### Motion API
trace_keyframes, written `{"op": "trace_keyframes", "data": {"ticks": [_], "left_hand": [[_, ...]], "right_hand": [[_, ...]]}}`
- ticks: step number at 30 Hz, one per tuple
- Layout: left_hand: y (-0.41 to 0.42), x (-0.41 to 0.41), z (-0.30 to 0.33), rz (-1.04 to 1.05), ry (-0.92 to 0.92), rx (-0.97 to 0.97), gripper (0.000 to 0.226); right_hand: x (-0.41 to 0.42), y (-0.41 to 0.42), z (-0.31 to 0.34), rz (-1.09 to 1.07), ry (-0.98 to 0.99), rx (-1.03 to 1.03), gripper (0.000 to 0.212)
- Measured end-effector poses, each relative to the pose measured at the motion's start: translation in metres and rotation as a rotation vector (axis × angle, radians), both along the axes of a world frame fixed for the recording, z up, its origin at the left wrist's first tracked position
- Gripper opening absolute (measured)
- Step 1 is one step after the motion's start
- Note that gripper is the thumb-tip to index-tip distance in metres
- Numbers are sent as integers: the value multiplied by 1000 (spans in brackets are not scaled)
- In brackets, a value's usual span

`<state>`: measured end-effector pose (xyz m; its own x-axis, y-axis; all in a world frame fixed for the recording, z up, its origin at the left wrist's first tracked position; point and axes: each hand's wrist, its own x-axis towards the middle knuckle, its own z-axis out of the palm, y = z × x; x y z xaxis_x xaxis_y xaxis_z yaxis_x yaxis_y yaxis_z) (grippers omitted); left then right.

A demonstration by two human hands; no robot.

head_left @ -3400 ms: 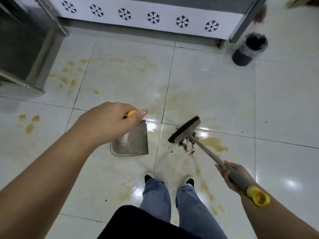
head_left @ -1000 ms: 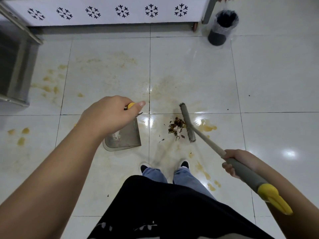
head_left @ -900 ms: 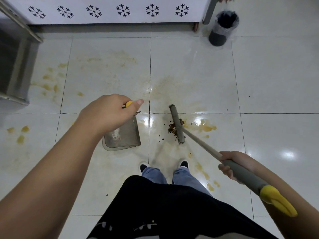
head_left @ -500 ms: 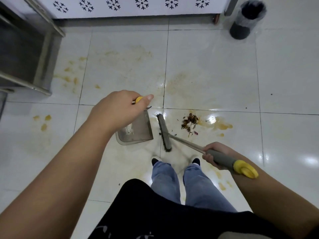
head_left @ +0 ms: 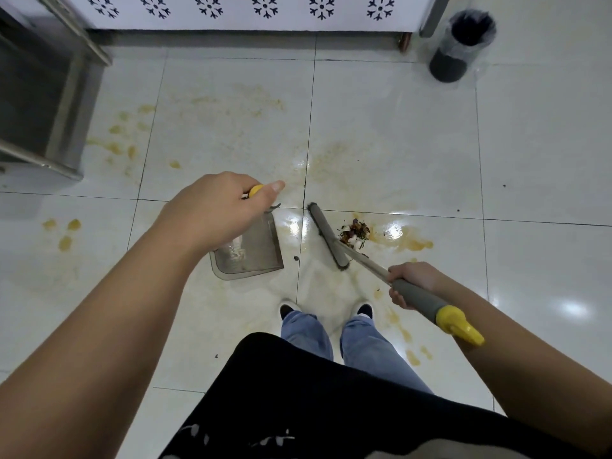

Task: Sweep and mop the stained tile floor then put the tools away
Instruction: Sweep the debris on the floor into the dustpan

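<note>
My left hand (head_left: 218, 213) grips the yellow-tipped handle of a grey dustpan (head_left: 255, 253) that stands on the tile floor (head_left: 381, 127), with some pale scraps inside it. My right hand (head_left: 410, 283) grips the grey handle of a broom (head_left: 420, 298) with a yellow end. The broom head (head_left: 328, 235) rests on the floor between the dustpan and a small pile of dark debris (head_left: 354, 231). The pile lies just right of the head. Yellow-brown stains (head_left: 414, 243) spread over several tiles.
A black bin (head_left: 460, 44) with a clear liner stands at the far right, beside a white panel with snowflake cut-outs (head_left: 265, 8). A metal unit (head_left: 43, 104) fills the left side. My feet (head_left: 326, 309) stand just behind the broom.
The broom head swept left past the debris, then swung back right and now sits against the pile's left side. The dustpan and left hand stayed in place.
</note>
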<state>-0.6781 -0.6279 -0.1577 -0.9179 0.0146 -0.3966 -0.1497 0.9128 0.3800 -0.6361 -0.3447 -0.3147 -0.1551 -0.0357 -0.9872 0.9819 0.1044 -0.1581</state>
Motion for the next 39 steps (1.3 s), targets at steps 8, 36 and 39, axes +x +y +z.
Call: {"op": "trace_keyframes", "data": {"ticks": [8,36,39], "left_hand": [[2,6,6,-1,-49,39,43],[-14,-11,1,70,-8,92,56],[-10,-13,1,58,-15,72,57]], "right_hand": [[7,-24,-8,-82,-159,-203,7],[14,-7,-6,-142,27,93,11],[21,-7,5,-27,57,111,8]]}}
